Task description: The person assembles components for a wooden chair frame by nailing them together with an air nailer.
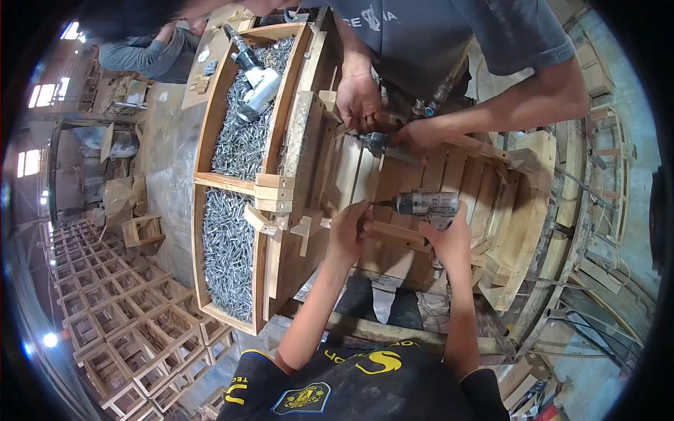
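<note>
My right hand (449, 235) is wrapped around the grip of a grey-silver power screwdriver (427, 203), which lies level with its bit pointing left. Fingers curled together, my left hand (351, 228) is at the tip of that bit, by the edge of a slatted wooden frame (379, 179). Whatever those fingers pinch is too small to make out. Across the frame, a co-worker's hand (420, 137) grips a second power screwdriver (374, 143), and the co-worker's other hand (358, 98) is near its tip.
To the left, a two-part wooden box (199, 242) holds many screws (228, 252). Another power tool (258, 91) rests on the screws in its far part. Stacked wooden frames (126, 309) fill the lower left. Another person (151, 56) is at the upper left.
</note>
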### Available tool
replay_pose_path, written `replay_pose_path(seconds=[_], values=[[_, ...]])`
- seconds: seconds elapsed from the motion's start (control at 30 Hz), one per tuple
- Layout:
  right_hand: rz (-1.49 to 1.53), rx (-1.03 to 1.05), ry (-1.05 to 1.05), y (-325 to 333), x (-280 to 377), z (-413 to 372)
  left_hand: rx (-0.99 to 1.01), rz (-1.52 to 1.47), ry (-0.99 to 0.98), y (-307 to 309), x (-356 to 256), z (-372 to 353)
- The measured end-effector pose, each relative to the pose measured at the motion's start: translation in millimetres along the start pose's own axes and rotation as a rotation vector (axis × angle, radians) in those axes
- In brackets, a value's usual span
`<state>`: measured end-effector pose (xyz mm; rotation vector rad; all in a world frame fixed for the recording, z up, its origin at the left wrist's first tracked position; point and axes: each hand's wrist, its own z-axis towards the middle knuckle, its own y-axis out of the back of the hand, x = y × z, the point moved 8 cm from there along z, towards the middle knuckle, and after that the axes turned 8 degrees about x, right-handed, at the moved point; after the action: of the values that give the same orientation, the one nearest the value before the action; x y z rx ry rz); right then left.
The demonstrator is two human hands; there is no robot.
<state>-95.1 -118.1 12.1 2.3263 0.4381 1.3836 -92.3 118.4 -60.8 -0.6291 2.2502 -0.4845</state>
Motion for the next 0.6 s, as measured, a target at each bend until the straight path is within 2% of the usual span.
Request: replay_pose_path(seconds=[0.07,0.1,0.2,0.3,0.4,0.43,0.47,0.6], values=[[-0.007,0.037,-0.067,-2.7,13.1,2.9,0.050,-0.102,-0.056,-1.1,3.0,5.3],[0.013,0.068,-0.119,-7.2,9.3,5.9,-0.036,-0.059,-0.103,3.5,1.9,4.4],[-0.025,0.027,-0.028,-12.6,9.6,11.5,-0.236,0.225,-0.301,15.0,-14.9,2.5],[0.106,0.110,-0.116,-20.4,3.2,17.2,-0.288,0.108,-0.217,15.7,-2.8,19.5],[0.087,0.086,-0.108,-21.4,7.6,20.2,-0.328,0.029,-0.129,14.2,1.6,23.9],[0.078,0.062,-0.009,-22.7,7.5,24.7,-0.309,-0.008,-0.104,15.9,7.5,28.2],[0.045,0.069,-0.023,-25.2,6.0,28.2,-0.289,-0.045,-0.079,18.1,13.8,32.9],[-0.067,0.117,-0.034,-33.9,12.9,44.1,-0.299,-0.258,-0.122,22.6,20.9,42.0]])
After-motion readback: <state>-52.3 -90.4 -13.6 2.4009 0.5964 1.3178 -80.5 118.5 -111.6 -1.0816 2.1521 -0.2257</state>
